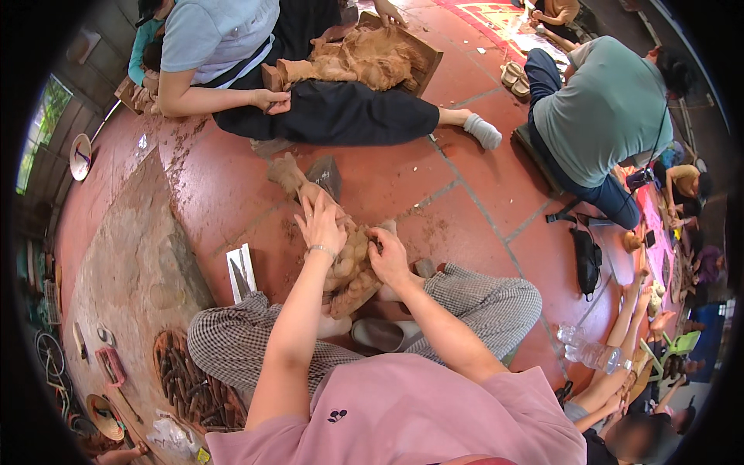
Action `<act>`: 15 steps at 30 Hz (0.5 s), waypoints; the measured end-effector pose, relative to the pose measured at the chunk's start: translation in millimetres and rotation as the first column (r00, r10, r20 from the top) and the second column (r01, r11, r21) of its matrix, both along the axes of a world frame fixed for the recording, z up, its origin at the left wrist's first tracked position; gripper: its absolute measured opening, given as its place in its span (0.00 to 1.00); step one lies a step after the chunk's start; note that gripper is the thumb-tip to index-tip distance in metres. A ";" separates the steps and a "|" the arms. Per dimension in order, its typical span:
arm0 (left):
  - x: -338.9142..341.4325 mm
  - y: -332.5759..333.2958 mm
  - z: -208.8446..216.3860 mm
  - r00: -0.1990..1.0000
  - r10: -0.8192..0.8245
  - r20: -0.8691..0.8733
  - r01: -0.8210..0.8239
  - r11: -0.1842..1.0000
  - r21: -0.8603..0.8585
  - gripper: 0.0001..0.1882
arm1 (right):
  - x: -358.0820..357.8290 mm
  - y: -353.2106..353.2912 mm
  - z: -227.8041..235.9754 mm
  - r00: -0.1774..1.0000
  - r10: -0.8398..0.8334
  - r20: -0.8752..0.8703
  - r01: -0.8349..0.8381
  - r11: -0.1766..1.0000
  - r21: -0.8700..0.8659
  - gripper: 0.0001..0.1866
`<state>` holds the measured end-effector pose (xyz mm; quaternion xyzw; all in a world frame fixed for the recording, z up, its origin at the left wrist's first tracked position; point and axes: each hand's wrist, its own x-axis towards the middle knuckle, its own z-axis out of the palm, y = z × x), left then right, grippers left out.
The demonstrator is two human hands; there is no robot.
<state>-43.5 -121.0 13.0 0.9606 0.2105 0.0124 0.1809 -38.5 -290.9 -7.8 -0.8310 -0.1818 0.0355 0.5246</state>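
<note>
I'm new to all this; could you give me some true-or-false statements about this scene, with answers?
1. The left hand rests on a brown carved piece. True.
2. The right hand is far from that piece. False: the right hand is right at it.
3. The left wrist is bare. False: a band circles it.
4. Clear bottles lie to the right. True.
5. The trousers are plain red. False: they're checked.
</note>
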 end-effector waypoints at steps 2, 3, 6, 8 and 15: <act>1.9 -0.7 1.3 0.999 0.008 0.032 -0.007 1.000 -0.023 0.11 | 2.6 -0.9 -2.0 1.000 -0.003 0.003 0.004 1.000 -0.007 0.12; -1.6 -0.8 2.0 0.999 0.019 0.040 -0.017 0.999 -0.032 0.11 | 1.8 -1.2 0.3 1.000 0.002 -0.006 -0.002 1.000 -0.013 0.12; 21.5 4.6 -9.7 0.986 0.064 0.153 -0.073 0.996 0.052 0.09 | 3.3 2.6 -1.5 1.000 0.007 0.000 -0.007 1.000 0.007 0.12; 28.3 6.4 -5.8 0.990 0.081 0.112 -0.087 0.995 0.051 0.08 | 1.7 0.2 -3.1 1.000 0.007 0.001 -0.007 1.000 0.006 0.12; -3.0 19.5 -11.7 0.986 -0.071 0.148 0.084 0.993 -0.079 0.09 | 3.1 -1.1 -9.0 1.000 0.002 0.026 -0.001 0.999 -0.046 0.11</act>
